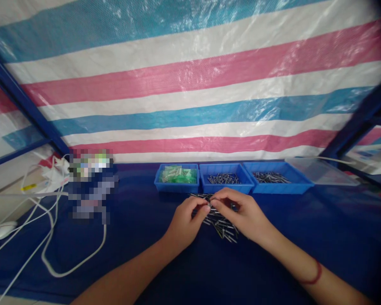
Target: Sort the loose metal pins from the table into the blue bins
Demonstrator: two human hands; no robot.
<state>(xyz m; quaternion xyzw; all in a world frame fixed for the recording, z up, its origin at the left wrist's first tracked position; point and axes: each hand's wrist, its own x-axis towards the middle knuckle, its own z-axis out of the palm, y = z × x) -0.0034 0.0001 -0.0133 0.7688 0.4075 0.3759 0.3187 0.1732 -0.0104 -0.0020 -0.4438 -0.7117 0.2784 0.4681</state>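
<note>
A loose pile of thin dark metal pins (224, 226), some with bright ends, lies on the blue table; their exact kind is too small to tell. Over it my left hand (187, 216) is closed, with thumb and forefinger pinched together. My right hand (243, 214) meets it from the other side, its thumb and forefinger also pinched, and the fingertips of both hands nearly touch. Whatever sits between them is too small to make out. Just behind the hands stand two blue bins with similar metal pieces, a middle bin (227, 189) and a right bin (281, 188).
The left blue bin (177, 187) holds green and clear plastic packets. A clear plastic sheet (325, 171) lies at the right. White cables (52, 237), a white mouse (1, 231) and blurred-out items occupy the left side. Behind the table hangs a striped tarp (190, 76).
</note>
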